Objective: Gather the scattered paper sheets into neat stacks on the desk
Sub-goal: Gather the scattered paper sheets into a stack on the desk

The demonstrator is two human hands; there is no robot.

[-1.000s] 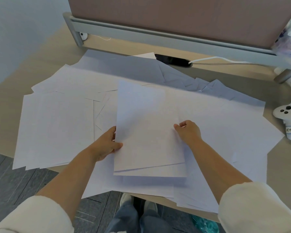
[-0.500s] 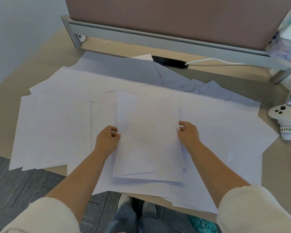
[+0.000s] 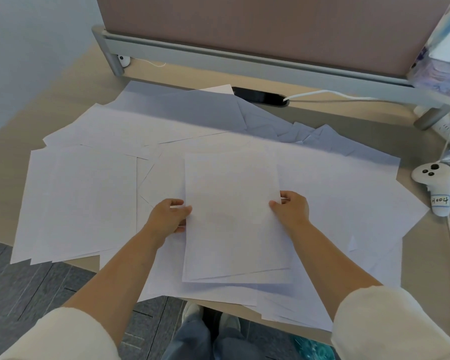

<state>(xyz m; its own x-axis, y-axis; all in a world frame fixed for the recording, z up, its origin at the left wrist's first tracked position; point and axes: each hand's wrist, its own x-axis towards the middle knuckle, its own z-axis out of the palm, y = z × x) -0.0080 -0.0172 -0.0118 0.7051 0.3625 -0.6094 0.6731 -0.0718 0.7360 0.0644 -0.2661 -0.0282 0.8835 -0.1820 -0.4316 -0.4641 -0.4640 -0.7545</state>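
A small stack of white sheets (image 3: 231, 216) lies in the middle of the desk, roughly squared, with lower corners fanned out. My left hand (image 3: 168, 216) grips its left edge, thumb on top and fingers curled under. My right hand (image 3: 292, 210) grips the right edge the same way. Many loose white sheets (image 3: 166, 131) spread under and around it, overlapping at odd angles. A separate pile of sheets (image 3: 81, 201) lies at the left, overhanging the desk's front edge.
The beige desk (image 3: 426, 268) ends just below my forearms. A white hand controller (image 3: 438, 190) with a cable lies at the right edge. A brown partition on a grey rail (image 3: 244, 55) closes the back, with a black cable slot (image 3: 260, 96) before it.
The held stack has been squared up between both hands. My left hand moved from flat beside the sheets to gripping the left edge; the right hand stayed on the right edge.
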